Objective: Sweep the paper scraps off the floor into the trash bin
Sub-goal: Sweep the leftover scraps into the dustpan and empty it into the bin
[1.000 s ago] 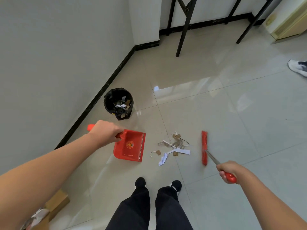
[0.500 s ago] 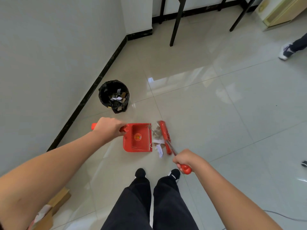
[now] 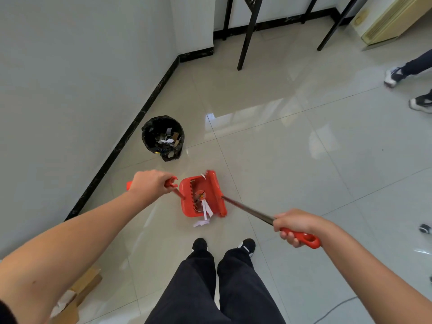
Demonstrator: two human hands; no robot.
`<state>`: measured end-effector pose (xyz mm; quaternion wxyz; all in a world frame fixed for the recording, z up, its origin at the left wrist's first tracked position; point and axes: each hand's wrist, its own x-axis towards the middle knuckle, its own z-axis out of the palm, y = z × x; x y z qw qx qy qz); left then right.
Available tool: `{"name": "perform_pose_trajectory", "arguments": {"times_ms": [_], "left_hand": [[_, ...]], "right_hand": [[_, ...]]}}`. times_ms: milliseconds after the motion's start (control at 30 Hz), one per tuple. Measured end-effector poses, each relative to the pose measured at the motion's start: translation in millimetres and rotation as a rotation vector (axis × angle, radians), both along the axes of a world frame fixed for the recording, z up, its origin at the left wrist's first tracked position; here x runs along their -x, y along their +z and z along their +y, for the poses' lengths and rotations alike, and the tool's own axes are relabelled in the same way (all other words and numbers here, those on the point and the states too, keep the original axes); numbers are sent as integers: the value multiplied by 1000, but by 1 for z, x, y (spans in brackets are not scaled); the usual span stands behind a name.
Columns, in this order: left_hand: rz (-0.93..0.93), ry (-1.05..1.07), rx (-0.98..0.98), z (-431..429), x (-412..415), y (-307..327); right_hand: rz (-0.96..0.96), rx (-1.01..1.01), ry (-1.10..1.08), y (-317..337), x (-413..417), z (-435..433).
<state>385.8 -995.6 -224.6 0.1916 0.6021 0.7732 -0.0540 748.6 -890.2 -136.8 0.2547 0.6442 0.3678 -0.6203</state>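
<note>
Currently the left hand (image 3: pixel 149 182) grip is closed around the red dustpan (image 3: pixel 198 197) handle, and the right hand (image 3: pixel 295 226) grip is clenched on the broom (image 3: pixel 247 209) handle. Beyond the right grip, the broom head presses paper scraps (image 3: pixel 205 209) into the pan; one scrap lies on the floor (image 3: pixel 292 160) just beside it. Farther out from the left grip stands the trash bin (image 3: pixel 163 136)

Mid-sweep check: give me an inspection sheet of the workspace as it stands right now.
Surface: glossy tiled floor, glare patches.
Job's things: red dustpan on the floor, paper scraps in it; broom head at its mouth; one white scrap on the floor beside the pan; black-lined trash bin near the wall, paper already in it.
Clutter: cardboard box at lower left.
Grippers: left hand closed on the dustpan handle; right hand closed on the broom handle.
Cables: thin cord on the floor at lower right.
Surroundings: black table legs beyond; another person's shoes at right.
</note>
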Motion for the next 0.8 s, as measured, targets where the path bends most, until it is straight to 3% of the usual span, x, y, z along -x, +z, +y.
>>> {"name": "perform_pose_trajectory", "arguments": {"times_ms": [233,533,700,800], "left_hand": [[17,127,-53,-40,32,14],[82,163,15,-74,49,17],[43,320,-7,-107,59,17],[68,378,37,-129,57,17]], "right_hand": [[-126,-163,123,-20,6,11],[-262,-287,162,-63,32,27],[-222,-306,144,-81,87,28],[-171,-306,260,-93,118,15]]}}
